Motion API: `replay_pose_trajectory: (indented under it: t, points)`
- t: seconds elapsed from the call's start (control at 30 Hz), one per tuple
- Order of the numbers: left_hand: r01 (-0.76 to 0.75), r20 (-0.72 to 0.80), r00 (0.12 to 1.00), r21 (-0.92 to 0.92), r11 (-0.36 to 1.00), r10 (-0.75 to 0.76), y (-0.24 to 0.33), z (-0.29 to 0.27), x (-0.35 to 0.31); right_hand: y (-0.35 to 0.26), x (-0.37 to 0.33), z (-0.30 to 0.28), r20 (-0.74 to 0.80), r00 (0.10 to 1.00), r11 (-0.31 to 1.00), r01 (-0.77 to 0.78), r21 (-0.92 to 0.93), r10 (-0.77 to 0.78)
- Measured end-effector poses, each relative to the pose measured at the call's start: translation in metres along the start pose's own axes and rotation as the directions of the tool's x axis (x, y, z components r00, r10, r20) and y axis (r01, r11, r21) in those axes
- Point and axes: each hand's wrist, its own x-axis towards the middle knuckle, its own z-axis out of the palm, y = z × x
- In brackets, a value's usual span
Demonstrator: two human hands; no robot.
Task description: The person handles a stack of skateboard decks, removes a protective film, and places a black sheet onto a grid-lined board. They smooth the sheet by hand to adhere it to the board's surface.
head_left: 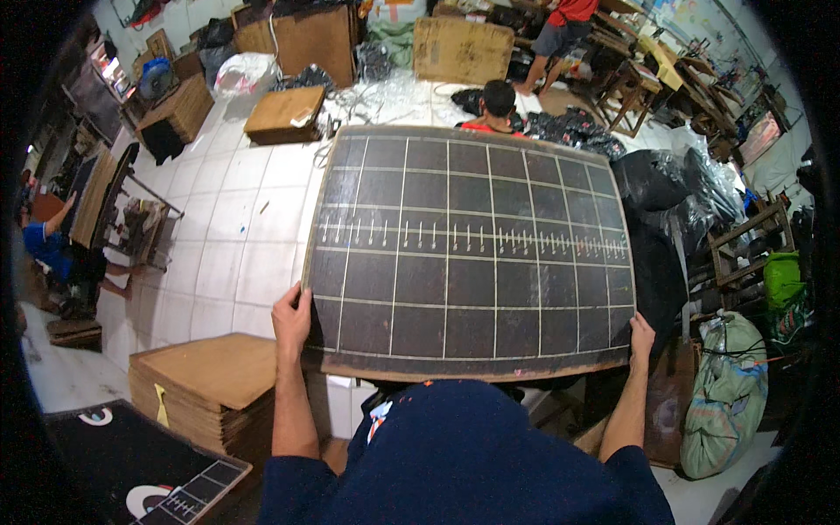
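Note:
A large dark board (472,280) with a pale grid and a row of small marks across its middle spans the space in front of me. My left hand (291,317) grips its left edge near the lower corner, thumb on top. At the lower right edge, my right hand (642,335) is closed around the rim. The board hides what is directly beneath it. The fingers under the board are out of sight on both sides.
A stack of brown boards (206,372) stands at my lower left, beside a black printed panel (131,464). One person (499,105) sits beyond the board; another (564,39) stands farther back. To the right are black plastic bags (652,179) and a green sack (726,394).

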Motion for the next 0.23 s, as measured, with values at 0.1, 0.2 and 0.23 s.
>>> replay_pose_trajectory:
  t: [0.1,0.2,0.23]
  points:
    - [0.154,0.033,0.988,-0.044,0.987,-0.152,-0.006,0.002,0.012,-0.005,0.003,0.013,-0.095,0.995,0.987,0.029,-0.156,-0.044]
    - [0.126,0.123,0.979,0.247,0.961,-0.16,-0.006,0.008,-0.001,-0.042,-0.037,0.037,-0.236,0.972,0.916,-0.081,-0.393,-0.015]
    - [0.143,0.116,0.976,0.295,0.945,-0.184,-0.004,0.008,0.001,-0.061,-0.047,0.038,-0.218,0.972,0.907,-0.171,-0.385,0.091]
